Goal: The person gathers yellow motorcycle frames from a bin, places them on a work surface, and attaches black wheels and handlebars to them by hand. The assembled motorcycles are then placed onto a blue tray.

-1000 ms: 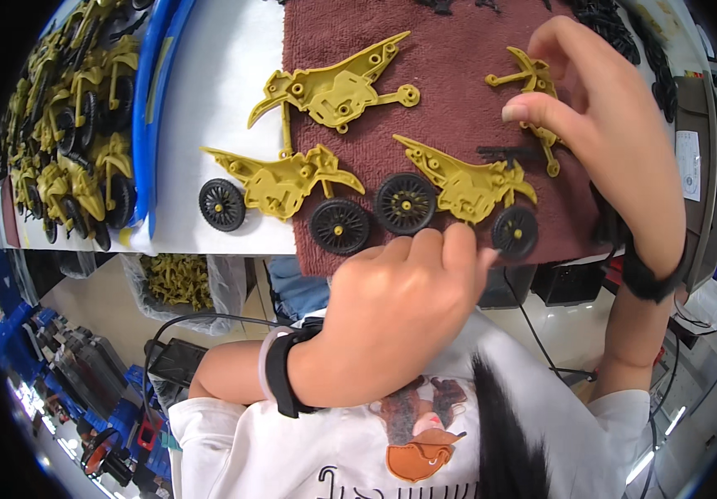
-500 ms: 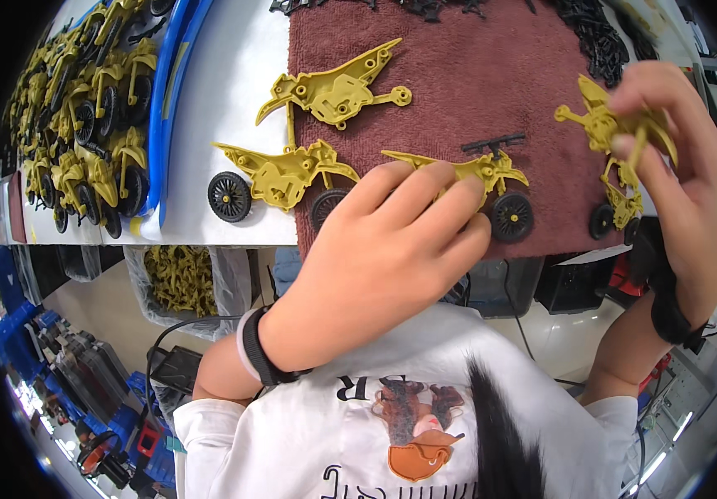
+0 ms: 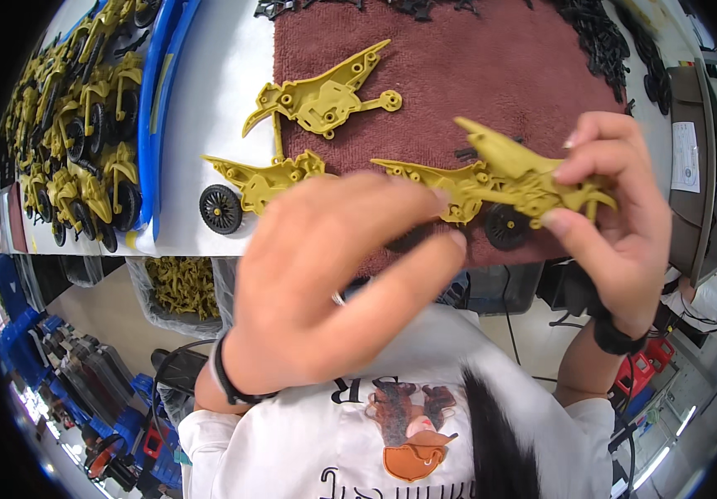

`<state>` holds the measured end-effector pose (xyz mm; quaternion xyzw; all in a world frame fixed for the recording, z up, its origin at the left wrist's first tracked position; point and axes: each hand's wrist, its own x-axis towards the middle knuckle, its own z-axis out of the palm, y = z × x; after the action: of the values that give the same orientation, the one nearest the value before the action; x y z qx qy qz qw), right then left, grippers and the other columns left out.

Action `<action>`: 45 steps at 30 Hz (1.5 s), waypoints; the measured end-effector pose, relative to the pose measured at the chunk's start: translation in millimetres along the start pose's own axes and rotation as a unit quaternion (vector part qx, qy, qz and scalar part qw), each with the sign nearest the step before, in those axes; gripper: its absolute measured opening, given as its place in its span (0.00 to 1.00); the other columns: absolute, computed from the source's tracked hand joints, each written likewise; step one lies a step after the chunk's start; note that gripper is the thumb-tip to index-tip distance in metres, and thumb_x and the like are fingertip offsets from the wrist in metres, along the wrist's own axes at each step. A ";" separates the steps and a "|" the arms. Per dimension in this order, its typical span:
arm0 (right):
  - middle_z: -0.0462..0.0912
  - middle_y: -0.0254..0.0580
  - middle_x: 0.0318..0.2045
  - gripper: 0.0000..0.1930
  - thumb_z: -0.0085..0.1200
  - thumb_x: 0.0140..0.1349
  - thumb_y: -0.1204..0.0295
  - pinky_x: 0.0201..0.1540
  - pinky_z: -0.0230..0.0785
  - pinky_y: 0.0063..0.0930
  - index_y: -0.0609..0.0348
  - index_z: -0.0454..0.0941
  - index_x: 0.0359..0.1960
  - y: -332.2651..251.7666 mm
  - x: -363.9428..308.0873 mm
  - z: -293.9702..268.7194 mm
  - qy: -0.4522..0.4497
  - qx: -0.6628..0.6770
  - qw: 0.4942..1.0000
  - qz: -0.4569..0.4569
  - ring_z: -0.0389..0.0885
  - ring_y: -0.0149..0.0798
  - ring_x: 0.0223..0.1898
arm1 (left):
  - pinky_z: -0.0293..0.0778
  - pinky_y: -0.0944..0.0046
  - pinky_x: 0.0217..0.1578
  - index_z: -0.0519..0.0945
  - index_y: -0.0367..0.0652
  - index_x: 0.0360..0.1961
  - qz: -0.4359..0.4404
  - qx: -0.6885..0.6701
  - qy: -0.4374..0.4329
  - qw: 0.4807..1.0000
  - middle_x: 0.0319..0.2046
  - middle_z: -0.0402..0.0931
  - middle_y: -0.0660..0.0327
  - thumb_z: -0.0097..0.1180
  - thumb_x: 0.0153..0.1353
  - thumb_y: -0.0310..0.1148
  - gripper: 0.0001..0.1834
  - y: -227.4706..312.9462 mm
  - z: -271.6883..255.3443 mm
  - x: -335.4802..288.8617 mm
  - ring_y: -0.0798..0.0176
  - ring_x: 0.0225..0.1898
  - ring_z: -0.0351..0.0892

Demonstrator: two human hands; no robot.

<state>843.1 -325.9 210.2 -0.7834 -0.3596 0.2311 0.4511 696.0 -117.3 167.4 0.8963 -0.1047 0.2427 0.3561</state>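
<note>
My right hand (image 3: pixel 616 191) grips a yellow plastic toy motorcycle body half (image 3: pixel 512 162) by its narrow end, fingers on one side and thumb on the other. That piece hangs over another toy motorcycle half (image 3: pixel 437 181) lying on the cloth, partly covering its black front wheel (image 3: pixel 505 226). My left hand (image 3: pixel 317 266), somewhat blurred, hovers just left of it with thumb and forefinger apart. Nothing shows between them. Behind that hand lies another yellow half (image 3: pixel 263 187) with a black spoked wheel (image 3: pixel 221 209). A wheelless yellow half (image 3: pixel 321 96) rests farther back.
A dark red cloth (image 3: pixel 475 66) covers much of the white table (image 3: pixel 217 91). Beyond a blue rim (image 3: pixel 157 125) at left, many yellow toy motorcycles (image 3: pixel 76 150) are heaped. Black parts (image 3: pixel 595 41) lie at the far right. Below the table edge stands a lined bin of yellow parts (image 3: pixel 182 287).
My right hand has come left and nearer with the yellow half, bringing it over the motorcycle half on the cloth. My left hand has lifted off that half and shifted left, its fingers parting.
</note>
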 end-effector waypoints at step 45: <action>0.75 0.49 0.49 0.34 0.65 0.52 0.84 0.54 0.70 0.27 0.68 0.63 0.61 11.0 -20.3 69.7 0.204 0.269 0.940 0.054 0.76 0.36 0.49 | 0.69 0.58 0.43 0.80 0.40 0.43 -0.138 0.002 -0.074 0.988 0.38 0.77 0.57 0.70 0.44 0.31 0.21 8.4 11.0 15.9 0.51 0.41 0.76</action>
<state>786.3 -307.5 167.4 -0.6811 -0.1417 0.1788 0.6957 710.7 -131.2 173.5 0.9182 -0.0058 0.1247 0.3759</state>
